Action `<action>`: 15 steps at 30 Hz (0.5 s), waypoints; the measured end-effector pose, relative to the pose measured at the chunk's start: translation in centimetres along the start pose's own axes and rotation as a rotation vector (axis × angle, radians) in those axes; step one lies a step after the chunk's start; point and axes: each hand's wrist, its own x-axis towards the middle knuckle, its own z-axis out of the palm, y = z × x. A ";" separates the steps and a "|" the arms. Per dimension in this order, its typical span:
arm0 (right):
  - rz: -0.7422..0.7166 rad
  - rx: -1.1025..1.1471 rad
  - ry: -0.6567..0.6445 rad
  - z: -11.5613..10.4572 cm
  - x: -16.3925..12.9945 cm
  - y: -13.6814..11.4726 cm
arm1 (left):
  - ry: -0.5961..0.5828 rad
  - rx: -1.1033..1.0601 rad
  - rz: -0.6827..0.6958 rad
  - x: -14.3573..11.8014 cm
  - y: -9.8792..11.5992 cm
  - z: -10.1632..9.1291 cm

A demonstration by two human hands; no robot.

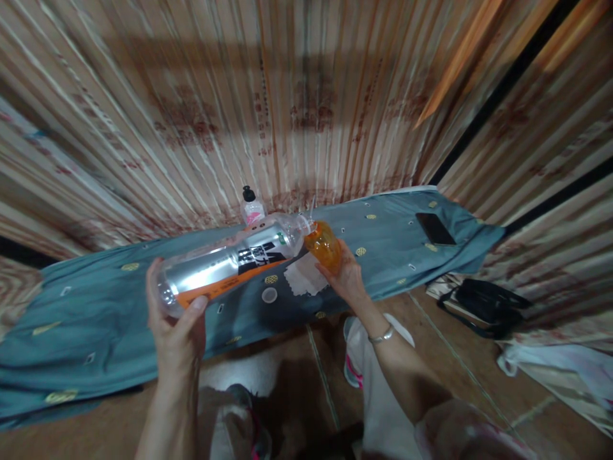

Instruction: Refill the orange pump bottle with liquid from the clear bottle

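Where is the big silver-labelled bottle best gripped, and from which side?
Probably around its wide base, from the left, where the left hand holds it: the long bottle is held sideways, its narrow neck pointing right toward the orange container.

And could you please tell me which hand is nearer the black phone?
Right. The right hand, holding the orange container, is left of the black phone; the left hand, gripping the large bottle, is farther left.

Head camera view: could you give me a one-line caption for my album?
Left hand holds a large bottle sideways, its neck at an orange container in the right hand, above a patterned cloth.
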 end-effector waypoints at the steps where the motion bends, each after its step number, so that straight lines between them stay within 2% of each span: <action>1: -0.004 -0.001 0.003 0.0 0.0 0.0 | -0.002 -0.004 -0.005 0.0 0.0 0.0; 10: -0.034 0.005 0.011 0.0 0.1 0.1 | 0.001 -0.039 -0.021 0.3 -0.1 -0.2; 15: -0.049 0.003 0.012 0.2 0.1 0.5 | -0.025 -0.020 -0.004 0.4 -0.9 -0.7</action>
